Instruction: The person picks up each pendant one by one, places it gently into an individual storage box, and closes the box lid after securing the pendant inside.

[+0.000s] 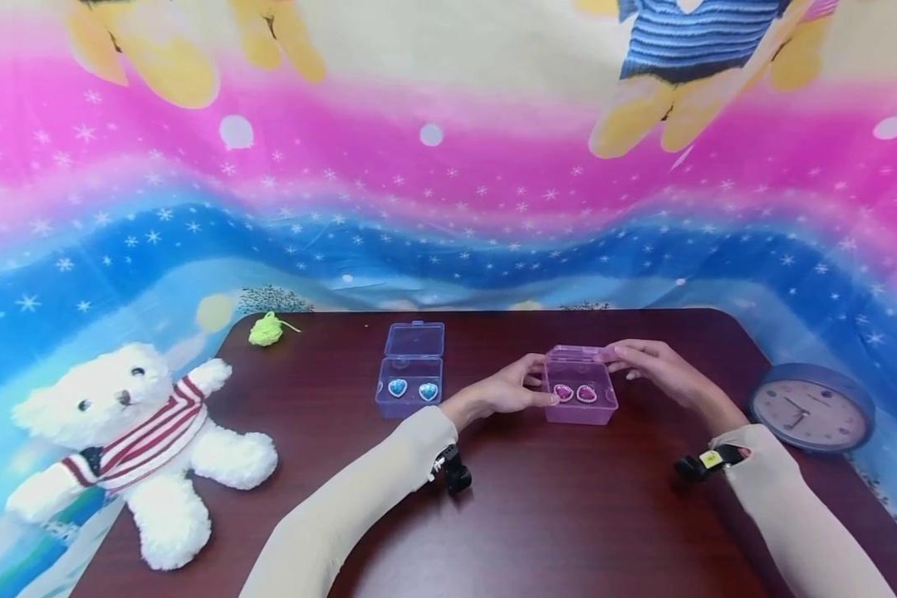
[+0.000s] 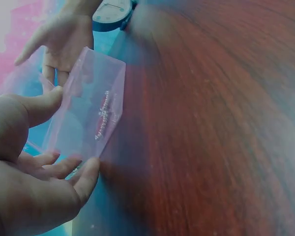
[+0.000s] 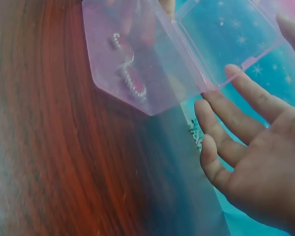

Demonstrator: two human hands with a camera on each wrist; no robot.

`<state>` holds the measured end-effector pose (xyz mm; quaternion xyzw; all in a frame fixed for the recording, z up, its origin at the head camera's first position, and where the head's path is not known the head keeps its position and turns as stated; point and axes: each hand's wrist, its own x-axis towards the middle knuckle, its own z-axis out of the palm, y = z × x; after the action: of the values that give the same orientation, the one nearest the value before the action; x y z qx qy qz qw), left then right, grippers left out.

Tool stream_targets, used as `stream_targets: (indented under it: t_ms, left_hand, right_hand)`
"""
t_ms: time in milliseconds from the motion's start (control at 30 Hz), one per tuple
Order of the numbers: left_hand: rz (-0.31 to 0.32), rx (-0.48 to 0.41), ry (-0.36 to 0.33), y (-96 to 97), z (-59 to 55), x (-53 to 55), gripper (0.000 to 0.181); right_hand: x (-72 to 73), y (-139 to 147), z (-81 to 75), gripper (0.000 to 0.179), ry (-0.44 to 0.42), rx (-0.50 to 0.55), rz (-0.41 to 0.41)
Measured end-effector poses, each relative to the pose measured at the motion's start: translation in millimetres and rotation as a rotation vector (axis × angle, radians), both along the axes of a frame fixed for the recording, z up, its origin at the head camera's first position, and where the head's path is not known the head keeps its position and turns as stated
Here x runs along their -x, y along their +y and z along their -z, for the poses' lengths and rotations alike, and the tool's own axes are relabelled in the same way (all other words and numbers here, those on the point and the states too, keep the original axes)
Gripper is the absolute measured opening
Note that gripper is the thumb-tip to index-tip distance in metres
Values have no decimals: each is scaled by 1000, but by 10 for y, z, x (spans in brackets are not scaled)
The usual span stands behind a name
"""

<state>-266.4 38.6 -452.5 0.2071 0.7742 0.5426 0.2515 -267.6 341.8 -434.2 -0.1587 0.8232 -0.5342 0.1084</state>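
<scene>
A clear pink plastic box (image 1: 580, 413) stands on the table with its hinged lid (image 1: 577, 355) raised at the back. Two pink heart-like gems with pale beaded rims (image 1: 586, 394) lie inside. My left hand (image 1: 502, 387) grips the box's left side, thumb toward the front and fingers farther back. At the lid's right edge is my right hand (image 1: 661, 369), its fingers extended and the fingertips at the lid in the right wrist view. To the left, a clear bluish box (image 1: 407, 409) with its lid tipped back contains two blue gems (image 1: 398, 388).
A white teddy bear (image 1: 149, 444) in a striped top sits at the left. Yellow-green yarn (image 1: 267, 330) lies in the far left corner. A round blue-grey clock (image 1: 811, 409) is at the right edge. Behind the dark wooden table (image 1: 553, 515) hangs a patterned cloth (image 1: 448, 199).
</scene>
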Motion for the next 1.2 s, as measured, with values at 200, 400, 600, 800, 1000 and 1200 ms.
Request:
stream_targets:
  t_ms: [200, 400, 600, 800, 1000, 1200]
  left_hand:
    - [54, 0, -6, -51, -15, 19, 83]
    - [83, -8, 19, -81, -45, 8, 94]
    - [57, -5, 64, -82, -42, -9, 82]
    - [66, -24, 60, -91, -10, -1, 81]
    - [72, -22, 85, -86, 35, 1, 80]
    - [69, -9, 115, -77, 43, -14, 80]
  right_hand:
    - [-54, 59, 39, 34, 18, 11, -63]
    - [-114, 71, 72, 42, 10, 32, -119]
    - [-156, 67, 96, 49, 9, 6, -118]
    - [-156, 77, 155, 52, 54, 34, -181]
    - [-170, 68, 229, 57, 75, 46, -211]
    - [-198, 49, 250, 63, 74, -10, -181]
